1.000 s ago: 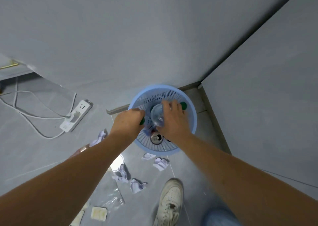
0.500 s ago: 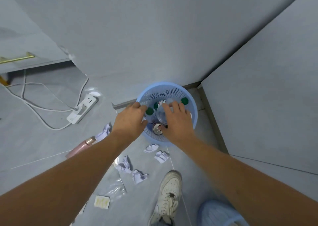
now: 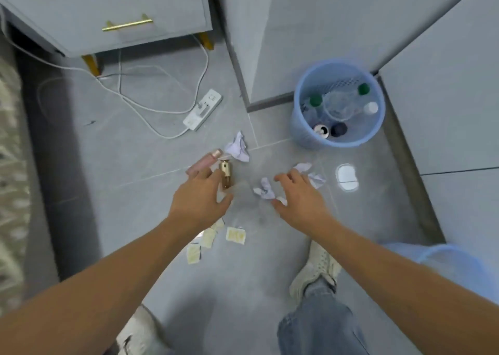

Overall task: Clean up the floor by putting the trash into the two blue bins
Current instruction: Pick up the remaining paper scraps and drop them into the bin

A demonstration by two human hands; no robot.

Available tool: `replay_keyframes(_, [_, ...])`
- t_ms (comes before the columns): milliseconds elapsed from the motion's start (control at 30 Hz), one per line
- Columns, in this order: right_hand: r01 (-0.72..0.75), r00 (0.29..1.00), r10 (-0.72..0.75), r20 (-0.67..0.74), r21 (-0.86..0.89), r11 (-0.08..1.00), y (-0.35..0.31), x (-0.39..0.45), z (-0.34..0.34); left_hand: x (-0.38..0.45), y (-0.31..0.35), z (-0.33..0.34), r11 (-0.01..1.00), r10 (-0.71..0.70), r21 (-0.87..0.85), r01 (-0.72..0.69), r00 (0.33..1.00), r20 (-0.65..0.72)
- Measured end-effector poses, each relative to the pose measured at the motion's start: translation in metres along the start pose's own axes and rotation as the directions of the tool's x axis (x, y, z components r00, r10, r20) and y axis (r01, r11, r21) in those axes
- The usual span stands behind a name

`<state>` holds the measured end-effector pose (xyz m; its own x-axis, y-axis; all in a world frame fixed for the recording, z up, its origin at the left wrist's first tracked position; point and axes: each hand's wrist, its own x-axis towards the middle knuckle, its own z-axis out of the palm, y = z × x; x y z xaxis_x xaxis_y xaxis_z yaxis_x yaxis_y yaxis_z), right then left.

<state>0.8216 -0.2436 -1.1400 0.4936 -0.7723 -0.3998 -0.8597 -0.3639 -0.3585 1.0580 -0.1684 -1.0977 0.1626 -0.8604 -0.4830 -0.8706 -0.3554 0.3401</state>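
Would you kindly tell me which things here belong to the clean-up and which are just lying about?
Job: blue bin, crumpled paper, pink bottle, gold bottle, yellow packets, both hands.
Lying about: power strip, cabinet.

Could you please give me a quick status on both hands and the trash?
Left hand and right hand open, empty, above the floor. Crumpled white paper ball between them, untouched. Round blue mesh plastic bin holds bottles. Nothing blocking.
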Motion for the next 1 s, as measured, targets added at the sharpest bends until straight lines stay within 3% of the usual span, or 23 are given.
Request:
replay_keyframes(133, [-0.091, 0.991, 0.090, 0.103, 0.007, 0.996, -0.016, -0.019, 0.072, -0.050, -0.065, 0.060, 0.996, -0.082, -0.026, 0.083, 0.996, 0.044])
replay_keyframes(300, [-0.181, 0.977, 0.186, 0.102, -0.055, 0.982, 0.015, -0.014, 0.128, -0.061, -0.095, 0.142, 0.987, -0.136, -0.081, 0.142, 0.988, 0.080])
replay_keyframes(433, [-0.291, 0.956, 0.292, 0.019, -0.061, 0.955, 0.055, 0.000, 0.154, -0.011, -0.063, 0.189, 0.991, 0.008, -0.133, -0.012, 0.999, -0.032])
replay_keyframes(567, [-0.231, 0.972, 0.233, 0.037, -0.043, 0.972, 0.080, 0.016, 0.179, 0.073, -0.009, 0.216, 0.977, 0.189, -0.072, -0.203, 0.969, -0.160])
replay_keyframes(767, [-0.171, 0.984, 0.174, -0.041, 0.060, 0.983, 0.117, 0.014, 0.205, 0.135, 0.031, 0.251, 0.947, 0.297, 0.111, -0.301, 0.953, 0.053])
replay_keyframes(1000, [-0.209, 0.962, 0.237, -0.138, 0.190, 0.959, 0.140, -0.001, 0.178, 0.133, 0.044, 0.247, 0.937, 0.342, 0.064, -0.344, 0.939, 0.038])
